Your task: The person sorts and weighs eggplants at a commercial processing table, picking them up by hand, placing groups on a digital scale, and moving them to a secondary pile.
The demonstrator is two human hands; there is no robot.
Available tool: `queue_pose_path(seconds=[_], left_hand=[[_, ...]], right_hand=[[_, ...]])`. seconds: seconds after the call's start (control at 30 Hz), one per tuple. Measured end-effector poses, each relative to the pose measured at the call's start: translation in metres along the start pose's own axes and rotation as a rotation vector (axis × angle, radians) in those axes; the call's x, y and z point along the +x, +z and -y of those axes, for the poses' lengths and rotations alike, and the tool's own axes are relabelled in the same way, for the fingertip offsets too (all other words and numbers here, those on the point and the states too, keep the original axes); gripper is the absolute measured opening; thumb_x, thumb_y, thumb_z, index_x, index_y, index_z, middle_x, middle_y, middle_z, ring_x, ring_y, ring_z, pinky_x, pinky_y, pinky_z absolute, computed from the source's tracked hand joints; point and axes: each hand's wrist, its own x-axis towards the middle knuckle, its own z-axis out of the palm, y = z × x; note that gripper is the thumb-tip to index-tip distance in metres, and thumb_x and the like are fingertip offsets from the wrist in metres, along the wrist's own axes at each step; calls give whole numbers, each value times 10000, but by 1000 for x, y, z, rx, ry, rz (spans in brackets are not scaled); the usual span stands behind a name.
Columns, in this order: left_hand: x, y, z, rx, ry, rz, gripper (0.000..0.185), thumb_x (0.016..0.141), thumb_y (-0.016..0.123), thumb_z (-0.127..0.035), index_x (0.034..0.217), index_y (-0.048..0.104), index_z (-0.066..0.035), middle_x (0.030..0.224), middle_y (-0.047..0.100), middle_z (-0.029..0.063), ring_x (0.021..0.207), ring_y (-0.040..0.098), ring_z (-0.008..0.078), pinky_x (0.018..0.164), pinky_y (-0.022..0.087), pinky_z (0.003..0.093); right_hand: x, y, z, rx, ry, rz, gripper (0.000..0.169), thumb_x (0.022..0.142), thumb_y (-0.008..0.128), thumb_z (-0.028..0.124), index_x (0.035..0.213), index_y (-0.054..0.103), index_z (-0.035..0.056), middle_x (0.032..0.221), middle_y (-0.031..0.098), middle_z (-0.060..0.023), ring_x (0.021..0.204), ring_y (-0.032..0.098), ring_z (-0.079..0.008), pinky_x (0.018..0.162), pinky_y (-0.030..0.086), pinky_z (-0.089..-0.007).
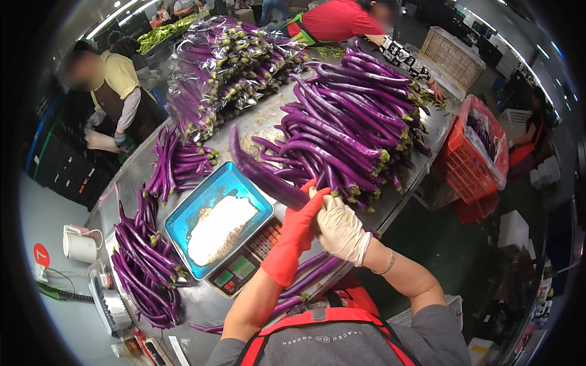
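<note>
My left hand (297, 233), in a red rubber glove, is closed around the lower end of a long, thick purple eggplant (261, 176). The eggplant points up and away to the left. My right hand (341, 224), in a pale thin glove, touches the left at the eggplant's stem end; what its fingers pinch is hidden. Just left of my hands is a digital scale (233, 274) with a blue metal tray (224, 180), which shows a bright glare and holds no eggplant. A large pile of loose eggplants (348, 114) lies beyond my hands.
Bagged eggplants (238, 68) are heaped at the back of the metal table (261, 112). Smaller eggplant piles (146, 270) lie left of the scale. A red plastic crate (471, 151) stands right of the table. A co-worker in red (334, 20) reaches across the far side; another (116, 87) stands left.
</note>
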Motion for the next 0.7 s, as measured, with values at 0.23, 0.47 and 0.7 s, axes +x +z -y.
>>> queue_pose_path(seconds=[0.23,0.47,0.7], left_hand=[[-48,-34,9,-94,-73,-203,381,943,651,-130,1279,533,7,947,645,113,877,682,318,831,578,437],[-60,-37,-1,-381,-39,-87,515,965,623,-161,1421,434,-14,1005,600,124,989,637,340,960,521,515],[-39,-49,-3,-420,25,-46,553,960,640,-326,1452,453,-158,1268,585,130,1103,606,334,1005,477,515]], right_hand=[[42,-1,-95,-74,114,-285,483,830,695,219,1265,575,48,1033,616,-150,1000,586,-320,858,484,-421],[87,33,-179,-276,179,-376,391,871,640,182,1236,576,60,1036,597,-151,973,583,-338,817,502,-433],[35,1,-83,1373,328,-200,332,998,568,118,1299,562,-23,938,617,26,802,511,-39,714,460,-184]])
